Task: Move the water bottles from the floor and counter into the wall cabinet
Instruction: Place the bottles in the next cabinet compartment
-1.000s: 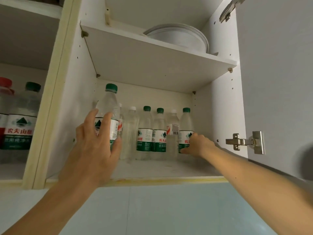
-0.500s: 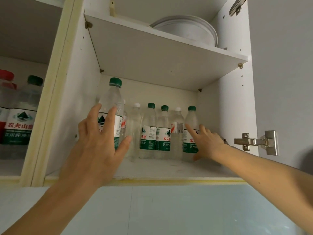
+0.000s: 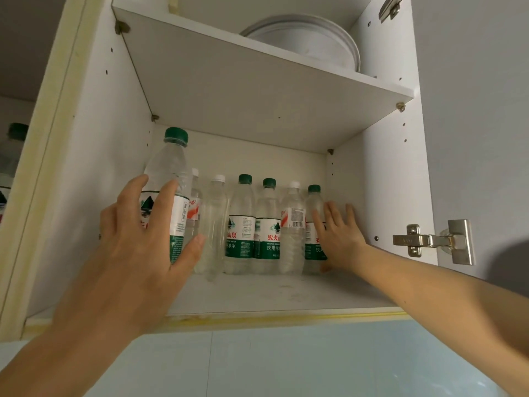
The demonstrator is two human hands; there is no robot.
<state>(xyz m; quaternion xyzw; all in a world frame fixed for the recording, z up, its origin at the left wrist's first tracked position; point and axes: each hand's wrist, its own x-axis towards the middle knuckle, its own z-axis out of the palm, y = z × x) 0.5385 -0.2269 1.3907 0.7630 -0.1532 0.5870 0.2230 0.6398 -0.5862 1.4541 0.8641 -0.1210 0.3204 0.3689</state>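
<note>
A tall green-capped water bottle (image 3: 171, 164) stands upright at the front left of the wall cabinet's lower shelf (image 3: 272, 293). My left hand (image 3: 143, 236) lies flat against its label, fingers straight and spread, thumb out to the right. Several more bottles, with green or white caps, form a row (image 3: 243, 224) along the shelf's back. My right hand (image 3: 340, 236) is open, its straight fingers beside and touching the rightmost bottle (image 3: 314, 202) in that row.
White plates (image 3: 309, 41) are stacked on the upper shelf. The open door's metal hinge (image 3: 429, 242) sticks out at the right. Another green-capped bottle (image 3: 14, 144) stands in the neighbouring compartment on the left. Light blue wall tiles (image 3: 286, 359) lie below the cabinet.
My right hand has uncurled from the base of the rightmost bottle and now has straight fingers beside it. My left hand stays spread on the tall bottle. The view has shifted closer.
</note>
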